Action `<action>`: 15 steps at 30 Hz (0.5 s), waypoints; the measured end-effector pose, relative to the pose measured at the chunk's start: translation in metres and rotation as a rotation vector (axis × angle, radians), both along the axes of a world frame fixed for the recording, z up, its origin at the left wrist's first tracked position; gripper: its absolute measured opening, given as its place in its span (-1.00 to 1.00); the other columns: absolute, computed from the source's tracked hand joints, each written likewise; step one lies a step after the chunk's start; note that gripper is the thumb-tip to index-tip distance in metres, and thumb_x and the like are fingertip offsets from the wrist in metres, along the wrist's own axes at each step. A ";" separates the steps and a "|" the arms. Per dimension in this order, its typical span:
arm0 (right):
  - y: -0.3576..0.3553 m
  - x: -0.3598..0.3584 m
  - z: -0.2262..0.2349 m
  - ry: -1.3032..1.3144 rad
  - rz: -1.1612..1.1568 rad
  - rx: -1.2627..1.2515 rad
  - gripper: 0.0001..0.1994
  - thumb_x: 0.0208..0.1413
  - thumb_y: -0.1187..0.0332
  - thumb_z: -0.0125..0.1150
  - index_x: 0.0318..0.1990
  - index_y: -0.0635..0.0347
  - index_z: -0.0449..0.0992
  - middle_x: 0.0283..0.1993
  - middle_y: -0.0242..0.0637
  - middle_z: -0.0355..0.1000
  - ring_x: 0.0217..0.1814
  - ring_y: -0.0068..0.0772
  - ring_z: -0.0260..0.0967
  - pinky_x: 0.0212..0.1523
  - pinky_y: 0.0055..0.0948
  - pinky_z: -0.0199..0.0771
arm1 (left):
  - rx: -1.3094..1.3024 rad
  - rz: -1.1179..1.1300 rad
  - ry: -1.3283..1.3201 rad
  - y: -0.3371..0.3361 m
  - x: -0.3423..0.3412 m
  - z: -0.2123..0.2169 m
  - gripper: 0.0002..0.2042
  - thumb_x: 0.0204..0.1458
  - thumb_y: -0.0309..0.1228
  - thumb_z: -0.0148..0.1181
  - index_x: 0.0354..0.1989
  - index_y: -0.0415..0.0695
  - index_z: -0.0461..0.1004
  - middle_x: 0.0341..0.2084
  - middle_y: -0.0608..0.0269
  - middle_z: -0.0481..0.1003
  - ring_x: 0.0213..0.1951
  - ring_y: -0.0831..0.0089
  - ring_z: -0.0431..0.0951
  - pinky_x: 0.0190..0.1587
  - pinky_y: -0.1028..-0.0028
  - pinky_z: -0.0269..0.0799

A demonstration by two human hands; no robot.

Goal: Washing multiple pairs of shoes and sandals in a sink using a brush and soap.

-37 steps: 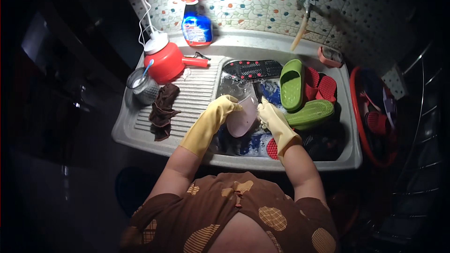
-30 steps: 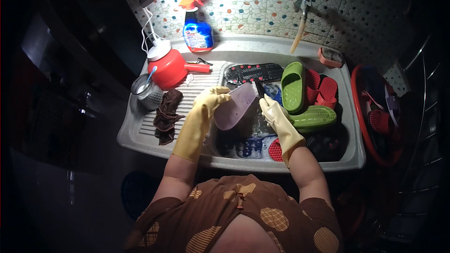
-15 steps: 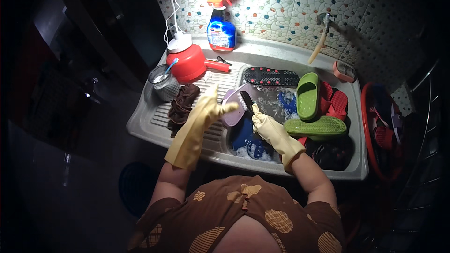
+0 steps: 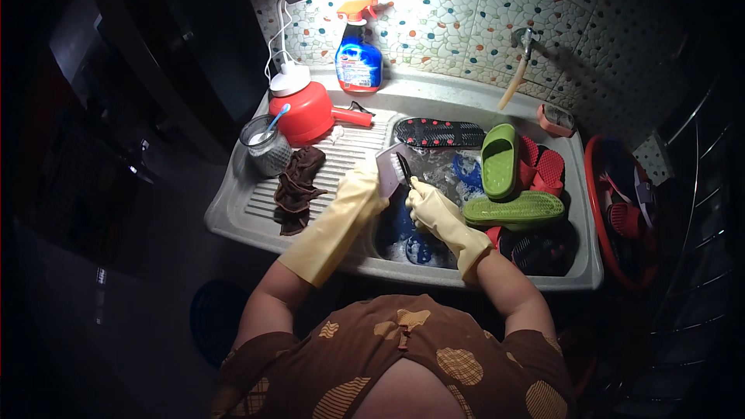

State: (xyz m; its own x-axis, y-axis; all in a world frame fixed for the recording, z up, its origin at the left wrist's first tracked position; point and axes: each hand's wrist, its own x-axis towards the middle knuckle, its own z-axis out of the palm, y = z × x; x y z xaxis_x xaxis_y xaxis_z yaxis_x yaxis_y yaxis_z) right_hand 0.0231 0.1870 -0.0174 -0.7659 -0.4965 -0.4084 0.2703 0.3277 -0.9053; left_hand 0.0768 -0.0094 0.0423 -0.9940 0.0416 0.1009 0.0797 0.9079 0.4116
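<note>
Both my hands wear pale yellow rubber gloves over the sink basin (image 4: 586, 209). My left hand (image 4: 358, 195) is closed around a light purple slipper (image 4: 388, 174), tilted up at the basin's left edge. In my right hand (image 4: 431, 206) is a scrub brush (image 4: 403, 169) with a black back and white bristles, its bristles turned against the slipper's surface. Foamy water below holds blue slippers (image 4: 419, 251), partly under water. To the right of my right hand, a green slipper (image 4: 500, 161) and another green slipper (image 4: 516, 208) lie on red ones (image 4: 550, 169).
A black sole with red dots (image 4: 438, 133) leans at the basin's back. On the ridged drainboard stand a red long-handled dipper (image 4: 303, 112), a glass jar (image 4: 268, 154) and a brown cloth (image 4: 298, 190). Behind are a spray bottle (image 4: 359, 62) and tap (image 4: 525, 39); a red tub (image 4: 601, 209) sits right.
My left hand, spread with its thumb out before, has closed on the purple slipper, which is now tipped more upright. The brush has stayed close to it. The whole view has shifted slightly.
</note>
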 end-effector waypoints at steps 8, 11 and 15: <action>-0.035 -0.007 0.044 0.536 0.151 0.564 -0.45 0.28 0.16 -0.16 0.36 0.22 0.25 -0.05 0.11 0.53 -0.12 0.06 0.54 -0.10 -0.18 0.49 | 0.136 0.183 -0.095 -0.030 0.007 0.043 -0.32 -0.13 -0.25 0.38 0.18 -0.26 0.30 -0.01 -0.24 0.48 0.04 -0.11 0.51 0.07 0.18 0.47; -0.049 -0.022 0.046 0.730 0.110 0.441 -0.48 0.31 0.17 -0.17 0.35 0.20 0.27 0.01 0.19 0.47 0.02 0.18 0.47 0.01 -0.13 0.43 | 0.082 0.179 -0.035 -0.033 0.002 0.033 -0.27 -0.19 -0.15 0.45 0.15 -0.25 0.32 -0.02 -0.23 0.49 0.01 -0.13 0.52 0.05 0.15 0.48; -0.068 -0.024 0.038 0.847 0.111 0.503 -0.57 0.39 0.20 -0.21 0.21 0.31 0.38 -0.10 0.17 0.50 -0.10 0.07 0.49 -0.03 -0.22 0.44 | 0.069 0.256 -0.055 -0.034 -0.004 0.020 -0.18 -0.31 0.03 0.50 0.10 -0.24 0.36 -0.05 -0.22 0.50 -0.01 -0.12 0.53 0.03 0.12 0.47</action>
